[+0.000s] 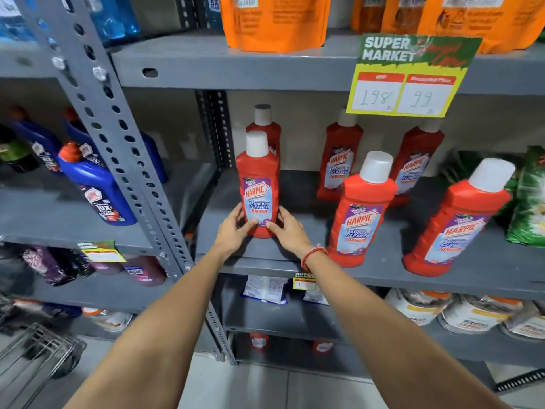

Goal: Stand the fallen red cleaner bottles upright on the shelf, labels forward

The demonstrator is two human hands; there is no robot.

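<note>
Several red cleaner bottles with white caps stand upright on the grey middle shelf [295, 261]. The front left bottle [257, 178] faces me with its purple label. My left hand [233, 228] and my right hand [287, 228] clasp its base from either side. Another bottle [265, 125] stands directly behind it. Two more bottles [361, 208] [454, 222] stand near the front edge to the right, labels forward. Two bottles [340, 160] [415, 163] stand at the back.
A price sign [410, 75] hangs from the shelf above, under orange pouches [274, 22]. Green packets [528, 199] sit at the right end. Blue bottles [94, 187] fill the left rack behind a perforated upright post [118, 137]. A wire trolley [32, 355] stands at lower left.
</note>
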